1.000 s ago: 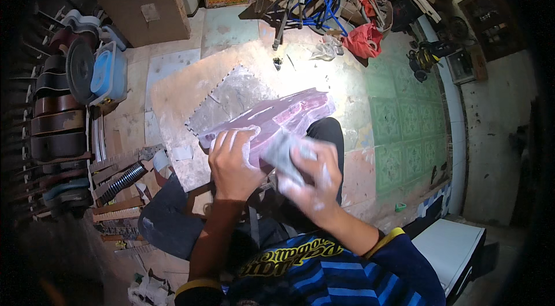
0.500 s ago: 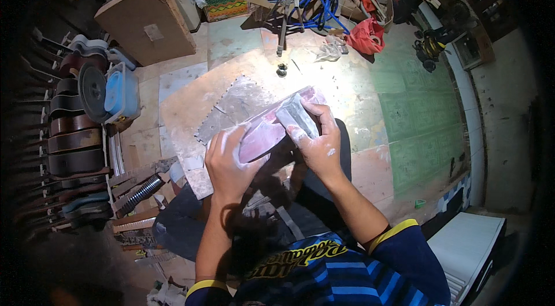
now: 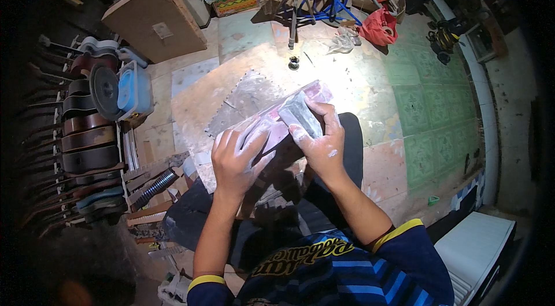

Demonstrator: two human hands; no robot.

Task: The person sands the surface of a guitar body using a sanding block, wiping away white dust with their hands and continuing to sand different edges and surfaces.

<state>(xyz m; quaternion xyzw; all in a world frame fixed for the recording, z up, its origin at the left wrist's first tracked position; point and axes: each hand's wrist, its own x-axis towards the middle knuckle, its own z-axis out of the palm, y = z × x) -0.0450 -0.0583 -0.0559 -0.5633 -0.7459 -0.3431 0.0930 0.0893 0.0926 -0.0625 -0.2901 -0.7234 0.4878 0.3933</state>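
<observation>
My left hand [image 3: 236, 158], powdered white, grips the near left end of a long pink, dust-coated piece [image 3: 276, 131], which slants up to the right over my lap. My right hand [image 3: 324, 144], also whitened, holds a grey rectangular block [image 3: 303, 114] on top of that piece, thumb on its near side and fingers over the far side. Beneath lies a pale dusty board [image 3: 191, 104] with a grey jagged-edged sheet [image 3: 243, 95] on it. My bent dark-trousered legs are under the piece.
Instrument bodies [image 3: 87, 138] line a rack at the left, beside a blue plastic tub [image 3: 130, 92]. At the back are a leaning brown panel [image 3: 141, 23], blue hose [image 3: 341, 0] and red bag [image 3: 378, 28]. A white appliance [image 3: 474, 242] stands at lower right.
Since a second ago my right hand has moved up along the pink piece and turned with the block. In the last half second both hands have barely moved; the view has shifted slightly.
</observation>
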